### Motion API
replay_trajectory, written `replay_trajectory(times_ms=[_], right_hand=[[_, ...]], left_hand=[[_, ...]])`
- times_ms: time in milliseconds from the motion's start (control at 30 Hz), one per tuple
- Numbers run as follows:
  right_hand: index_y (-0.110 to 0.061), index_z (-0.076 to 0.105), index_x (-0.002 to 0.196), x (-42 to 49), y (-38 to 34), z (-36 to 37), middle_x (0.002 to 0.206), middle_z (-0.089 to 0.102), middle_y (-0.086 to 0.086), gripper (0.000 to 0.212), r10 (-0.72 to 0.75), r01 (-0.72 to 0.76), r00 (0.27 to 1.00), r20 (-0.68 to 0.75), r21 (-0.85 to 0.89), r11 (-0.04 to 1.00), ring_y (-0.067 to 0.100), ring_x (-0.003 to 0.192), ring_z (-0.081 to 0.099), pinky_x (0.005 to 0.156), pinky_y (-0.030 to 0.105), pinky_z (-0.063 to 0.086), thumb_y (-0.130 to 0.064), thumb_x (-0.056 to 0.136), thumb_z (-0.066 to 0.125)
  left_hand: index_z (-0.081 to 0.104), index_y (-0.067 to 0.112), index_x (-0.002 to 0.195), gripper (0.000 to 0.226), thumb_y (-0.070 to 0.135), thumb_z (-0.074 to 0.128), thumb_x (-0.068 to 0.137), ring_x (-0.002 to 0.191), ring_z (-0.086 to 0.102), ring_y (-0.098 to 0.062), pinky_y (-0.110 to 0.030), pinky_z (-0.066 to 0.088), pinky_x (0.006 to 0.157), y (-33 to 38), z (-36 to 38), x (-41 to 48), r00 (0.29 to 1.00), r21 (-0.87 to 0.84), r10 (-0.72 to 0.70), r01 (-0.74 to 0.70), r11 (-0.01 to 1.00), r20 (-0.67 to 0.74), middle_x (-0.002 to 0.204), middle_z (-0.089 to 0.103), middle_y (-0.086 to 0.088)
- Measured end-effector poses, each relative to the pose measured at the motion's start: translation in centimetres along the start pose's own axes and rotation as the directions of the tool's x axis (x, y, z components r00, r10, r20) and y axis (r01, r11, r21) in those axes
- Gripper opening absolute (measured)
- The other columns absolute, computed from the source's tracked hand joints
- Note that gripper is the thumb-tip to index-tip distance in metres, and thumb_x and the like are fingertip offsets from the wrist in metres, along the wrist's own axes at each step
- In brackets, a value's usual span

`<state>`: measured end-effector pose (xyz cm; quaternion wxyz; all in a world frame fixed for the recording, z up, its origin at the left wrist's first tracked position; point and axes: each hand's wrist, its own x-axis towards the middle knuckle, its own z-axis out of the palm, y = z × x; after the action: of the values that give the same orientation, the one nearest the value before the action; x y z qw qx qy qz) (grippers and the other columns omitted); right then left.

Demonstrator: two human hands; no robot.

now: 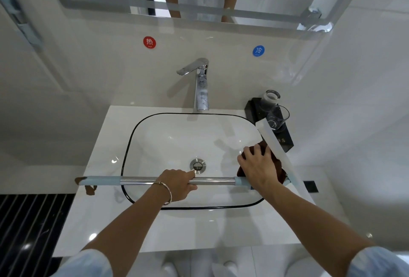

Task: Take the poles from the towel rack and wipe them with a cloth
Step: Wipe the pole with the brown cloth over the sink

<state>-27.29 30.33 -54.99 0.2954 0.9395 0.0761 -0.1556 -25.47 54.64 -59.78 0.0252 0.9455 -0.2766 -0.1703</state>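
The left hand, centre of the frame, curls its fingers round the chrome middle of the pole, index finger stretched along it. This probably steadies the pole against rolling. The right hand, to the right of centre, bends its fingers over a bunched brown cloth and grips it against the pole's pale blue right end, which looks like the start of a wiping stroke.

The pole is off the rack and lies level across the lower part of the sink, so the basin is under the work. Just right of the cloth a pale strip slants down; I cannot tell what it is. Behind it, glasses stand on a black tray. The faucet rises above centre.
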Motion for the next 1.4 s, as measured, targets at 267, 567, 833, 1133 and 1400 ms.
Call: replay_trajectory(times_ms=[267,567,833,1133,1400], right_hand=[[-0.010,0.038,0.136,-0.3,2.4,-3.3,0.137,0.037,0.017,0.063,0.077,-0.078,0.997,-0.023,-0.087,0.993,0.044,0.129,0.033,0.108,0.059,0.026,-0.034,0.084,0.066],[-0.021,0.040,0.133,-1.3,9.6,-4.1,0.133,0.041,0.008,0.054,0.091,-0.097,0.992,-0.082,-0.071,0.993,0.033,0.121,0.040,0.105,0.056,0.031,-0.028,0.085,0.064],[-0.018,0.041,0.133,-2.1,7.9,-3.8,0.133,0.041,0.010,0.049,0.067,-0.075,0.988,-0.138,-0.053,0.996,0.034,0.120,0.040,0.106,0.057,0.029,-0.025,0.088,0.060],[-0.014,0.039,0.134,-2.1,4.9,-4.5,0.135,0.039,0.013,0.057,-0.010,0.001,0.988,-0.152,-0.054,0.999,0.037,0.122,0.038,0.107,0.059,0.027,-0.024,0.084,0.066],[-0.018,0.046,0.133,-0.6,3.1,-9.1,0.134,0.043,0.011,0.044,-0.154,0.118,0.962,-0.227,-0.165,0.979,0.037,0.121,0.039,0.107,0.057,0.026,-0.025,0.091,0.057]], left_hand=[[0.050,0.022,0.118,0.033,0.045,0.042,0.096,0.101,0.058,-0.028,-0.032,0.038,0.078,-0.1,-3.5,0.1,0.997,-0.033,0.000,-0.003,0.999,-0.082,0.108,0.064,-0.004],[0.051,0.019,0.098,0.029,0.046,0.044,0.093,0.088,0.057,-0.026,-0.030,0.033,0.069,0.3,-6.8,1.8,0.991,-0.068,0.023,-0.032,0.997,-0.129,0.095,0.065,-0.004],[0.052,0.025,0.097,0.030,0.053,0.042,0.092,0.088,0.058,-0.023,-0.030,0.033,0.066,-0.7,-5.7,1.3,0.996,-0.109,0.001,-0.011,0.994,-0.091,0.086,0.060,0.002],[0.043,0.029,0.090,0.019,0.047,0.044,0.093,0.086,0.056,-0.023,-0.029,0.035,0.067,-2.8,-3.9,-0.6,1.000,-0.123,-0.002,0.000,0.992,-0.016,0.080,0.051,0.005],[0.047,0.021,0.101,0.027,0.047,0.043,0.093,0.083,0.056,-0.025,-0.030,0.039,0.069,-4.9,-3.1,-2.4,0.999,-0.106,-0.024,0.028,0.994,0.032,0.082,0.051,0.003]])
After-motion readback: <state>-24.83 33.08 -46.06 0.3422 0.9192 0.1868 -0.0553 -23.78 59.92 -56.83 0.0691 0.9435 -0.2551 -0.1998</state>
